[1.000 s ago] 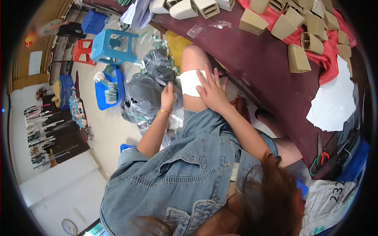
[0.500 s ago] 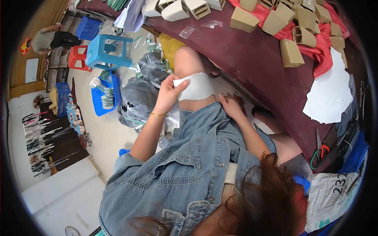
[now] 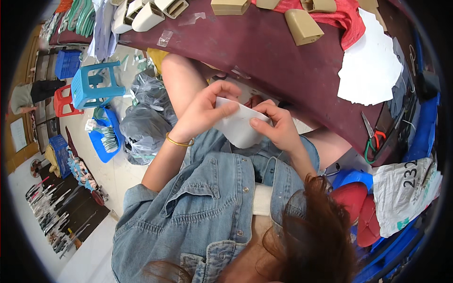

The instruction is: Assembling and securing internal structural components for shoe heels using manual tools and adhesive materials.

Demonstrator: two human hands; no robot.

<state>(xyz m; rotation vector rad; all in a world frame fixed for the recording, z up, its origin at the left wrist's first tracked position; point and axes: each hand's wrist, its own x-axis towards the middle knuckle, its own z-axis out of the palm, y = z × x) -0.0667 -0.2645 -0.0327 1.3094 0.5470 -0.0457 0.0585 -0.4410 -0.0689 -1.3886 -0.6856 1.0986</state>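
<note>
A white sheet piece (image 3: 239, 126) is held above my lap, close to my chest. My left hand (image 3: 204, 109) pinches its upper left edge between thumb and fingers; a gold bangle circles that wrist. Gripping its right edge is my right hand (image 3: 278, 126), thumb on top. Behind the sheet runs the edge of a dark maroon table (image 3: 283, 61). I wear a denim jacket, and my bare knee shows under the table edge.
On the table lie tan cardboard pieces (image 3: 303, 26), white moulded pieces (image 3: 147, 15), red cloth (image 3: 347, 19) and white paper sheets (image 3: 369, 68). Scissors (image 3: 372, 137) lie at the right edge. Grey plastic bags (image 3: 144, 125), a blue stool (image 3: 96, 85) and blue baskets stand on the floor at left.
Both hands lifted the white sheet off my knee and brought it up toward my chest. The right hand moved from my lap onto the sheet's right edge.
</note>
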